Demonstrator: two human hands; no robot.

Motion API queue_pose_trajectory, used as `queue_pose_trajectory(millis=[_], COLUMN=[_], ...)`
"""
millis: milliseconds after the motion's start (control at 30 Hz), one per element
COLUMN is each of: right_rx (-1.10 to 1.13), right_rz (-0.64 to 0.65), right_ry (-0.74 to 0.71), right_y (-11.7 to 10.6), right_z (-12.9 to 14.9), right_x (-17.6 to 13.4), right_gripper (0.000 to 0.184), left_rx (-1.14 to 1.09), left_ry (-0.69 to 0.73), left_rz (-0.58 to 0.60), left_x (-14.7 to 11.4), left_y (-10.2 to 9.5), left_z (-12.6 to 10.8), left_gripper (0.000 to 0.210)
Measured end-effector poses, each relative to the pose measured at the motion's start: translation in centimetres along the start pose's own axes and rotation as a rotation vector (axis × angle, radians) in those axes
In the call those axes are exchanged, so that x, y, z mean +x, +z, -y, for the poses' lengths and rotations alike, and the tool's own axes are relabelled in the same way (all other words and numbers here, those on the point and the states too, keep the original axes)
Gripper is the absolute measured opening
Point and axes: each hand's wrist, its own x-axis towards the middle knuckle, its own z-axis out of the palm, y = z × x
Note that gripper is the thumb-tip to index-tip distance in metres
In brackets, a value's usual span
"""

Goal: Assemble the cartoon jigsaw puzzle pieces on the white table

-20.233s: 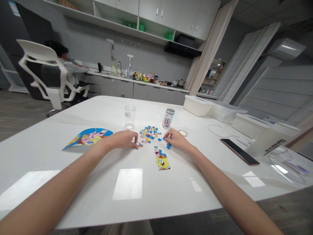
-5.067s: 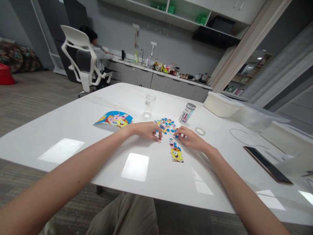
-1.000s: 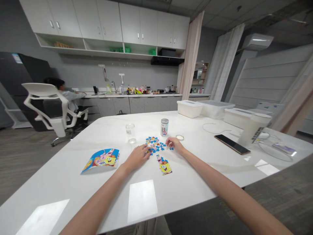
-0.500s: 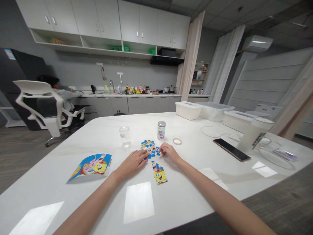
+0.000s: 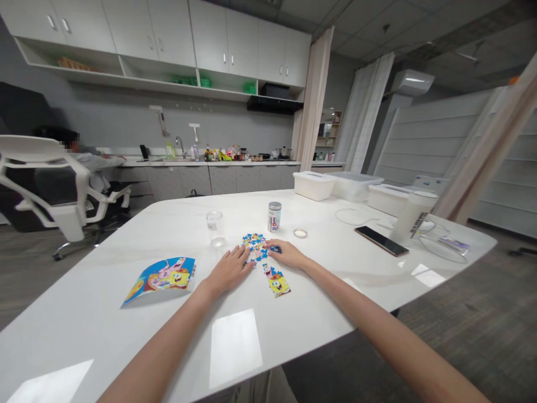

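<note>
Loose jigsaw pieces (image 5: pixel 254 242), mostly blue with some yellow and pink, lie in a pile on the white table. My left hand (image 5: pixel 230 268) rests flat at the pile's near left edge, fingers stretched out. On the right side, my right hand (image 5: pixel 288 254) reaches into the pile with index finger and thumb apart; blue pieces show between them. Just below the pile is a joined puzzle strip (image 5: pixel 277 281) with a yellow cartoon face. A curled picture sheet (image 5: pixel 161 280) with matching cartoon figures lies left of my left forearm.
Behind the pile stand a clear jar (image 5: pixel 215 228) and a printed can (image 5: pixel 274 217), with a round lid (image 5: pixel 300 233) beside it. Farther right are a phone (image 5: pixel 381 240), a white bottle (image 5: pixel 413 217), cables and storage boxes (image 5: pixel 314 186). A person sits beyond the table, left, by a white chair (image 5: pixel 46 184).
The head view has shifted to the right. My right hand has moved farther over the pile's right edge, its index finger and thumb now spread around pieces. My left hand stays beside the pile.
</note>
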Motion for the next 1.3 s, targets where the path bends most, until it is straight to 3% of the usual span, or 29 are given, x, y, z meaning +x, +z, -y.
queue_pose_trajectory(millis=[267,600,1067,1300], right_rx=[0.03,0.038,0.057,0.109], right_rz=[-0.037,-0.075,-0.131,-0.14], right_ry=[0.051,0.073,0.0,-0.033], right_y=[-0.2,0.5,0.7,0.5], right_z=[0.1,-0.2,-0.3,-0.6], right_x=[0.3,0.5,-0.1,0.0], right_gripper=[0.023,0.022,0.021,0.024], left_rx=[-0.017,-0.03,-0.104,-0.05], left_ry=[0.144,0.205,0.191,0.172], left_rz=[-0.068,-0.062,-0.136,-0.176], left_x=[-0.1,-0.3,-0.8,-0.7], left_y=[-0.6,-1.2,-1.7,-1.7], left_z=[-0.2,-0.6,-1.2,-1.4], left_gripper=[0.046,0.04,0.031,0.036])
